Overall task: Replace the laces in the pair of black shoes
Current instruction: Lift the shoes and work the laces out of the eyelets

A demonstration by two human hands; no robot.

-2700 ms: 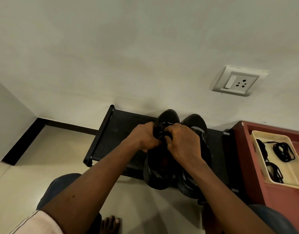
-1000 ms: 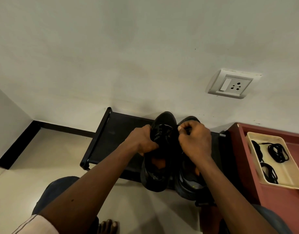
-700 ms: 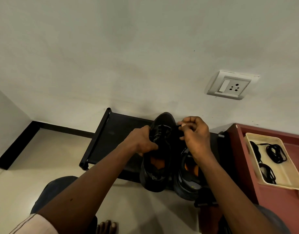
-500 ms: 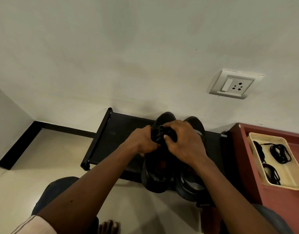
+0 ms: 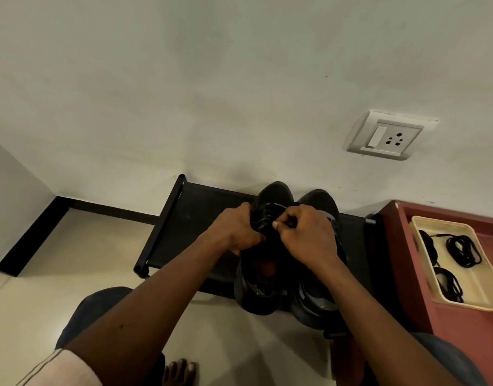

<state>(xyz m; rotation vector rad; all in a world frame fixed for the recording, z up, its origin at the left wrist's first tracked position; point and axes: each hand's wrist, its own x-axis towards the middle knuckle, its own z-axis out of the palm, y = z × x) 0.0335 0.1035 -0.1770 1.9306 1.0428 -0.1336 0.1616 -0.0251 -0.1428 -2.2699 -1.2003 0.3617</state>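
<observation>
Two black shoes stand side by side on a low black rack [image 5: 184, 218] against the wall, toes toward the wall. My left hand [image 5: 234, 232] grips the left shoe [image 5: 273, 193] at its lacing area. My right hand [image 5: 306, 238] pinches the black lace [image 5: 263, 225] over the same shoe's tongue, thumb and fingertips together. The right shoe [image 5: 320, 199] sits beside it, partly hidden under my right wrist. Bundles of black laces [image 5: 462, 250] lie in a cream tray [image 5: 445, 224] at the right.
The tray rests on a dark red cabinet top [image 5: 462, 338] right of the rack. A wall socket [image 5: 390, 137] is above the shoes. Beige tiled floor [image 5: 59, 274] spreads to the left. My knees and a bare foot [image 5: 180, 371] are at the bottom.
My right hand, which had pulled lace out to the right and up a second ago, has come back over the left shoe's tongue and pinches there. My left hand kept its grip.
</observation>
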